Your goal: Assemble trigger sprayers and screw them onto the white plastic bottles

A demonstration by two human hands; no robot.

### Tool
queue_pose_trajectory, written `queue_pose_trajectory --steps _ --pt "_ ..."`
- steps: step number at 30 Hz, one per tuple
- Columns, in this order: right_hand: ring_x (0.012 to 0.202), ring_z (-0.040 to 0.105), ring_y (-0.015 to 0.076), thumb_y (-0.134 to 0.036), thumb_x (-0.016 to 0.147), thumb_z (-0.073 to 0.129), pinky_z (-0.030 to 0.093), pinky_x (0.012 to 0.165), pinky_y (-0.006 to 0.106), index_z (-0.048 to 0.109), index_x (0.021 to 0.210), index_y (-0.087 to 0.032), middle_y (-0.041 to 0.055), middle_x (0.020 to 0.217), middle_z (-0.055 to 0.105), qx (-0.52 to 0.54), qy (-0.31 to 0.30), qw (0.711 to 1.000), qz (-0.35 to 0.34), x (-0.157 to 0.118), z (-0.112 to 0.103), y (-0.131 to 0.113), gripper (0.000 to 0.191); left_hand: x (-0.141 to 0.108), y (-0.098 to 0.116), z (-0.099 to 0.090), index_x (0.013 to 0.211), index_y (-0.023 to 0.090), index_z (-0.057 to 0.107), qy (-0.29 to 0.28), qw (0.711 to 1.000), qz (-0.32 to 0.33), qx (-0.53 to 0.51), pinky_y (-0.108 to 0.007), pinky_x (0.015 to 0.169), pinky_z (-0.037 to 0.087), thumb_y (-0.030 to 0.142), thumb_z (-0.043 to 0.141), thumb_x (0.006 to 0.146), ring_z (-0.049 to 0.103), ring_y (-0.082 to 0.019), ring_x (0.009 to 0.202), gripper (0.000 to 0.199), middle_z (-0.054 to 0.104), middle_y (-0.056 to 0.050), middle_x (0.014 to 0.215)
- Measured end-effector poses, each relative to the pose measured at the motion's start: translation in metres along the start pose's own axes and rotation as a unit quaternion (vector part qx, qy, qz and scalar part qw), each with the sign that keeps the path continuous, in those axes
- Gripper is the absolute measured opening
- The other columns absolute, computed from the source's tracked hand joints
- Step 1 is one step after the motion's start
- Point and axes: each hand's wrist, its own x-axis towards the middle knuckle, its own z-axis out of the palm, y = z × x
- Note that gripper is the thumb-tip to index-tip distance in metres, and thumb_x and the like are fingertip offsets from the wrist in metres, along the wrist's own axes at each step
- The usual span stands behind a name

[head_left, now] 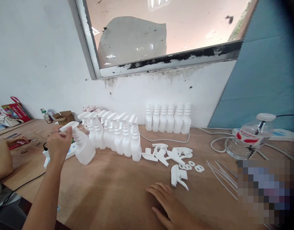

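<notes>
My left hand (59, 140) grips a white spray bottle (85, 150) by its trigger head, and the bottle leans to one side at the left end of a row. Beside it stand several white spray bottles (118, 135) fitted with trigger heads. On the table lies my right hand (164, 199), its fingers stretched out and holding nothing. Closest to it is a loose white trigger head (176, 175). Further back are more loose trigger heads (161, 153) and several white ring washers (199, 168). Thin white tubes (221, 179) lie to the right.
Several bottles without heads (168, 118) stand against the wall. A clear water bottle (249, 137), a cable (216, 145) and a power strip (283, 134) are at right. Another person's arm (3, 158) rests at far left near a cardboard box (64, 117).
</notes>
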Motion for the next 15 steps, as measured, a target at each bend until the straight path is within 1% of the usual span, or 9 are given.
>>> queue_pose_trajectory --steps 3,5,7,8,9,10,11,13,15 --pt "0.121 0.045 0.0253 -0.021 0.084 0.048 0.035 0.105 0.045 0.051 0.128 -0.021 0.0099 0.129 0.054 -0.011 -0.005 1.000 -0.001 0.000 -0.002 -0.002 0.044 -0.010 0.009 -0.014 0.119 0.015 0.044 0.082 0.997 0.015 -0.004 -0.033 0.072 0.047 0.047 0.050 0.086 0.061 -0.025 0.087 0.046 0.059 -0.006 0.093" --pt "0.120 0.046 0.0244 -0.019 0.084 0.048 0.036 0.105 0.043 0.051 0.127 -0.020 0.0097 0.129 0.054 -0.024 -0.010 1.000 -0.005 0.000 -0.003 -0.004 0.043 -0.020 0.018 -0.023 0.117 0.014 0.046 0.148 0.987 0.058 -0.015 -0.033 0.074 0.048 0.041 0.054 0.084 0.059 -0.025 0.093 0.043 0.057 -0.011 0.106" --pt "0.118 0.048 0.0237 -0.017 0.084 0.048 0.038 0.103 0.042 0.051 0.126 -0.020 0.0089 0.127 0.056 -0.044 -0.009 0.999 -0.024 0.000 -0.005 -0.006 0.043 -0.034 0.033 -0.028 0.109 0.014 0.049 0.210 0.970 0.119 -0.036 -0.036 0.081 0.048 0.032 0.058 0.082 0.057 -0.026 0.097 0.034 0.058 -0.012 0.105" --pt "0.116 0.050 0.0234 -0.015 0.083 0.047 0.039 0.102 0.041 0.052 0.125 -0.020 0.0083 0.125 0.058 -0.056 -0.004 0.998 -0.040 -0.001 -0.005 -0.006 0.042 -0.044 0.043 -0.027 0.105 0.015 0.050 0.228 0.960 0.153 -0.057 -0.038 0.084 0.048 0.028 0.060 0.080 0.057 -0.026 0.096 0.029 0.059 -0.010 0.100" --pt "0.113 0.051 0.0232 -0.013 0.083 0.047 0.041 0.100 0.041 0.053 0.124 -0.020 0.0079 0.122 0.060 -0.070 0.005 0.996 -0.058 -0.002 -0.006 -0.005 0.042 -0.057 0.055 -0.025 0.102 0.017 0.050 0.231 0.950 0.189 -0.090 -0.040 0.088 0.046 0.024 0.061 0.079 0.058 -0.026 0.096 0.026 0.060 -0.009 0.097" --pt "0.110 0.053 0.0232 -0.011 0.083 0.046 0.042 0.098 0.041 0.054 0.122 -0.020 0.0077 0.118 0.062 -0.086 0.018 0.993 -0.077 -0.003 -0.008 -0.003 0.041 -0.071 0.068 -0.021 0.101 0.018 0.050 0.204 0.941 0.234 -0.137 -0.040 0.088 0.047 0.020 0.061 0.078 0.059 -0.025 0.094 0.025 0.061 -0.008 0.094" --pt "0.106 0.055 0.0234 -0.010 0.083 0.044 0.043 0.096 0.042 0.055 0.120 -0.020 0.0078 0.114 0.064 -0.104 0.034 0.989 -0.095 -0.004 -0.010 0.000 0.040 -0.087 0.083 -0.016 0.103 0.019 0.050 0.162 0.927 0.282 -0.189 -0.038 0.085 0.048 0.018 0.059 0.079 0.060 -0.024 0.092 0.026 0.061 -0.007 0.093" --pt "0.100 0.057 0.0240 -0.008 0.084 0.043 0.043 0.092 0.044 0.057 0.117 -0.020 0.0082 0.106 0.066 -0.140 0.077 0.980 -0.119 -0.007 -0.017 0.009 0.038 -0.124 0.114 -0.002 0.105 0.020 0.051 0.037 0.891 0.376 -0.252 -0.036 0.083 0.049 0.015 0.054 0.081 0.060 -0.022 0.092 0.025 0.062 -0.008 0.095" --pt "0.093 0.059 0.0239 -0.009 0.084 0.043 0.044 0.088 0.044 0.060 0.111 -0.019 0.0086 0.097 0.068 -0.166 0.145 0.969 -0.114 -0.010 -0.028 0.024 0.033 -0.160 0.143 0.013 0.109 0.017 0.052 -0.085 0.844 0.454 -0.274 -0.036 0.086 0.048 0.016 0.050 0.083 0.059 -0.023 0.097 0.026 0.063 -0.011 0.103"
